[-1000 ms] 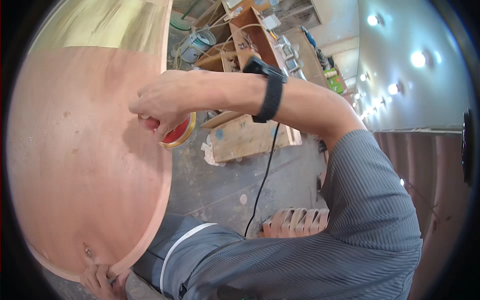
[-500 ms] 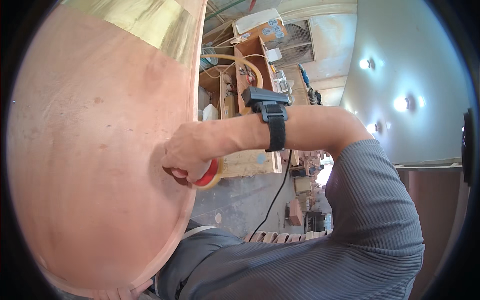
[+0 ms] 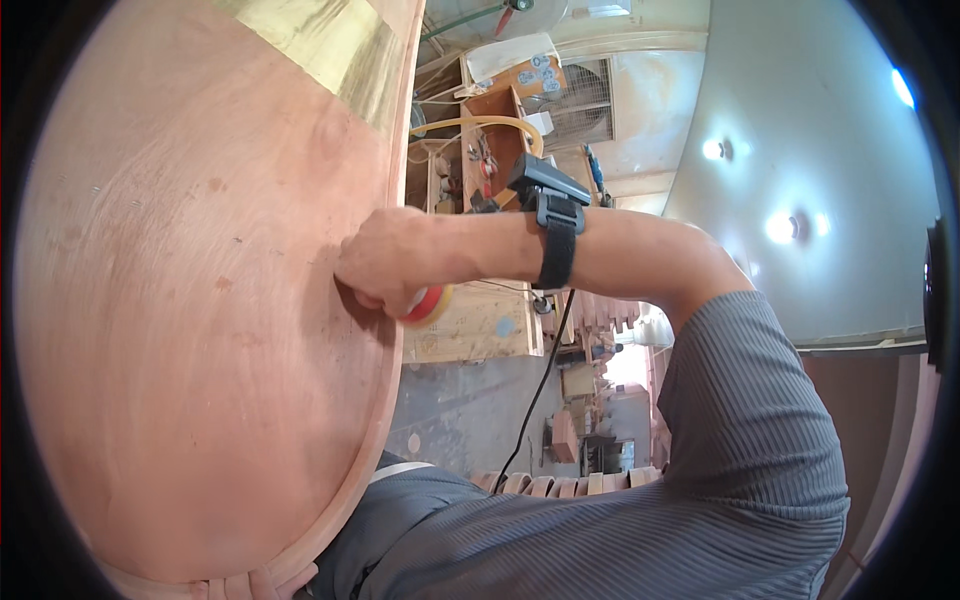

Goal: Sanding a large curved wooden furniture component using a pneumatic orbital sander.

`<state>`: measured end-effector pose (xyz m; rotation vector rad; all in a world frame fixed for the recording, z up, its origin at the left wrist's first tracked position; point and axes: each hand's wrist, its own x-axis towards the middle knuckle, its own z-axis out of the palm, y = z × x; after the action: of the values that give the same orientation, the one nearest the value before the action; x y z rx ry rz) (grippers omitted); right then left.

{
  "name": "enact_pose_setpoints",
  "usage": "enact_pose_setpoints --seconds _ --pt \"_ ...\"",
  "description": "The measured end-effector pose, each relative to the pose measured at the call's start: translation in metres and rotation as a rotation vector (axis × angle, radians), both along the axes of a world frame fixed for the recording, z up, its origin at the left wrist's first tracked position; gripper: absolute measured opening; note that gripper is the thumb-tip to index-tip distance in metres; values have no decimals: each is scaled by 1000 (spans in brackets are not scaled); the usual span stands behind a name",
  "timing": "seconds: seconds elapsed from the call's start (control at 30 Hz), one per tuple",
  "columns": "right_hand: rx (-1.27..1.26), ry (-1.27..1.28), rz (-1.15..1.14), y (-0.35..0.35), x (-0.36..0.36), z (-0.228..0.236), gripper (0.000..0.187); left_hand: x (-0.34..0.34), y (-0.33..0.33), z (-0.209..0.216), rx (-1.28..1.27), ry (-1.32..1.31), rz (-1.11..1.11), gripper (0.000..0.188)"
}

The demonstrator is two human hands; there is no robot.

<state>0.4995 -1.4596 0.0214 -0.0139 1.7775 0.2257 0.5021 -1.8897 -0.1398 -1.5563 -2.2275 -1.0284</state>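
A large reddish wooden panel (image 3: 200,380) with a rounded end and raised rim fills the left side. On its surface near the rim, my right hand (image 3: 385,260) is closed around a round red-and-yellow piece (image 3: 428,305). Only the edge of that piece shows below my palm, blurred; its kind is unclear. The underside of the hand is hidden. My right wrist wears a black strap with a small dark box (image 3: 555,205). At the bottom left, the fingers of my left hand (image 3: 250,585) curl over the panel's rim; the rest of it is out of sight.
A pale yellowish patch (image 3: 320,50) crosses the panel's far end. Beyond the rim stand wooden bins (image 3: 490,150) with tools, a yellow hose (image 3: 480,122) and a fan (image 3: 580,100). A black cable (image 3: 535,400) hangs from my wrist. Ceiling lights (image 3: 785,228) glow at the right.
My right hand has moved up in the picture along the panel with the red-and-yellow piece. The background has shifted slightly. My left fingers stay on the rim.
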Motion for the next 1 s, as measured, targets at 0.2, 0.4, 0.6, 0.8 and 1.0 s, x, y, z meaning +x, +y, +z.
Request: enact_pose_setpoints --seconds 0.2,0.4,0.6,0.8,1.0 --pt "-43 -8 -6 -22 6 2 14 2 2 2 28 -34 16 49" --pt "4 -23 88 -7 3 -3 14 -2 5 12 -24 -79 -15 45" --pt "-105 -86 -102 -63 16 3 22 -4 10 12 51 -84 7 40" --pt "-65 -62 -194 -48 20 2 23 -12 8 22 -39 -80 -59 40" --pt "-227 17 -312 -78 33 -3 24 -20 11 25 -33 -47 -116 44"
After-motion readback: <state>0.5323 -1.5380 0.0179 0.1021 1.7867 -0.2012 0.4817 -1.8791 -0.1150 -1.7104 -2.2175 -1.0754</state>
